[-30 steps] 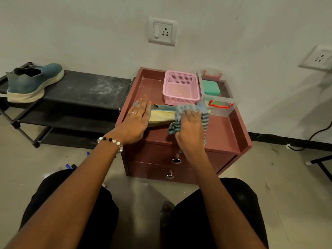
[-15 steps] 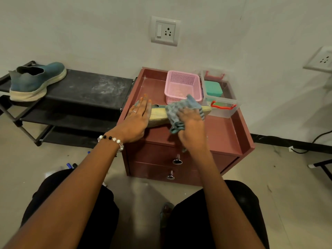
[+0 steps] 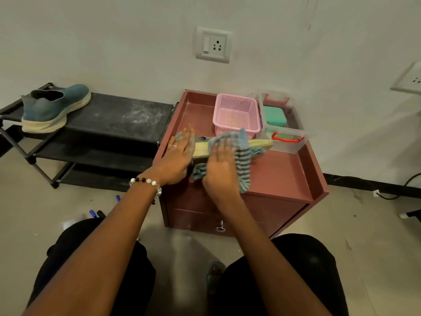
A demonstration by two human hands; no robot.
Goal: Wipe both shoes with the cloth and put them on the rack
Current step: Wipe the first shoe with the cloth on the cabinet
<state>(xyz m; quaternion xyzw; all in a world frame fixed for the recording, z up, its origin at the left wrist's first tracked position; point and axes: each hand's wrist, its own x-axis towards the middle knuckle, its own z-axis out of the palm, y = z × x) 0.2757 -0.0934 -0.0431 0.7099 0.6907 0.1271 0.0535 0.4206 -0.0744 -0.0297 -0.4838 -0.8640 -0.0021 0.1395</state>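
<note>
Both hands work on top of a reddish-brown drawer cabinet [image 3: 280, 176] in the head view. The left hand [image 3: 176, 159] lies flat with straight fingers, a ring on one of them and a bead bracelet [image 3: 148, 182] at the wrist, pressing down on the heel end of a shoe [image 3: 201, 148] that rests on its side with the pale yellowed sole facing the person. The right hand [image 3: 222, 168] lies over a blue-grey striped cloth [image 3: 243, 156], fingers fairly straight and pressing the cloth against the middle of that sole; the cloth bunches up above the fingers and hangs down beside the wrist toward the cabinet's front edge. The shoe's toe points right and reaches just beside a clear plastic box [image 3: 284, 137] with red handles, which holds a green container [image 3: 274, 116]. A pink plastic basket [image 3: 235, 115] stands just behind the shoe.

To the left, a second shoe [image 3: 53, 108], blue with a thick cream sole, sits upright on the top shelf of a black shoe rack [image 3: 118, 117], at its far left end, well apart from the cabinet. A white wall socket [image 3: 213, 44] is mounted above the cabinet
</note>
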